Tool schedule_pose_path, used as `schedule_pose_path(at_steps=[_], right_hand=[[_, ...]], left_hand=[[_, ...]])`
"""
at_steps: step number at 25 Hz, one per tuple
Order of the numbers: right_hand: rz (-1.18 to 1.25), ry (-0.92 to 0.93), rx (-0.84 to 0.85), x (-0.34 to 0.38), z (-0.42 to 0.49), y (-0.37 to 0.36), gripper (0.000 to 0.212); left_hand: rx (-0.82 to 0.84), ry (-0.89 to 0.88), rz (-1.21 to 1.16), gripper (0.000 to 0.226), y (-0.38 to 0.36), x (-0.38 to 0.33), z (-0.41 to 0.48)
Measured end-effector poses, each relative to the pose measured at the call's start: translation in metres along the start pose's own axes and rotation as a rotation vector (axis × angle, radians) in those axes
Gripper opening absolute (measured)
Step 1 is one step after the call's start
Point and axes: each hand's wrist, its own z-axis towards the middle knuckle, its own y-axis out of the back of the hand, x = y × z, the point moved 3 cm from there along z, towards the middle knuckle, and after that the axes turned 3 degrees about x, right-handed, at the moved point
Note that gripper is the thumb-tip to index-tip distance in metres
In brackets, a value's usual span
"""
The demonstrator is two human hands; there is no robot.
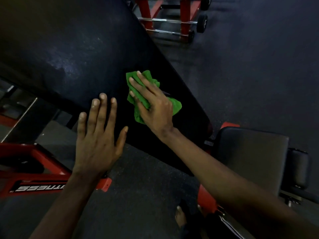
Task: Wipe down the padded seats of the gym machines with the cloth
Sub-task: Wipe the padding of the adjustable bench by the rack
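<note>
Dim gym floor, black bench pad. Right hand presses green cloth, fingers straight. Left hand spread, perhaps touching the pad

Black vinyl, green cloth, red painted metal

The broad back pad from 9 to 12 o'clock looks like smooth black vinyl with a dull sheen and pale smeared streaks. At the centre the green cloth is soft, nappy fabric, crumpled and matt. The seat pad at 4 o'clock is similar vinyl, greyer and flatter in the light. The frame at 8 o'clock is red painted metal with a slight gloss. The bars at 12 o'clock are bright chrome, and the floor is dark, speckled, matt rubber
</note>
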Motion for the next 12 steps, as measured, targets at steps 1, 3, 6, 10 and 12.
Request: schedule_pose_path(at_steps=[1, 3, 6, 10, 12], right_hand=[[-0.002, 0.029, 0.031, 0.002, -0.005, 0.0, 0.041], [-0.018, 0.104, 0.125, -0.006, -0.032, 0.003, 0.044], [-0.073, 0.183, 0.301, -0.019, -0.098, 0.004, 0.052], [-0.106, 0.125, 0.403, -0.055, -0.159, 0.006, 0.051], [-0.087, -0.067, 0.303, -0.081, -0.174, 0.013, 0.049]], left_hand=[[0.009, -0.002, -0.015, 0.074, -0.002, -0.001, 0.001], [0.015, 0.007, -0.034, 0.075, -0.007, -0.007, 0.003], [0.023, 0.015, -0.051, 0.075, -0.011, -0.009, 0.003], [0.036, 0.062, -0.073, 0.076, -0.009, -0.011, 0.003], [0.034, 0.098, -0.119, 0.075, -0.005, -0.02, 0.002]])
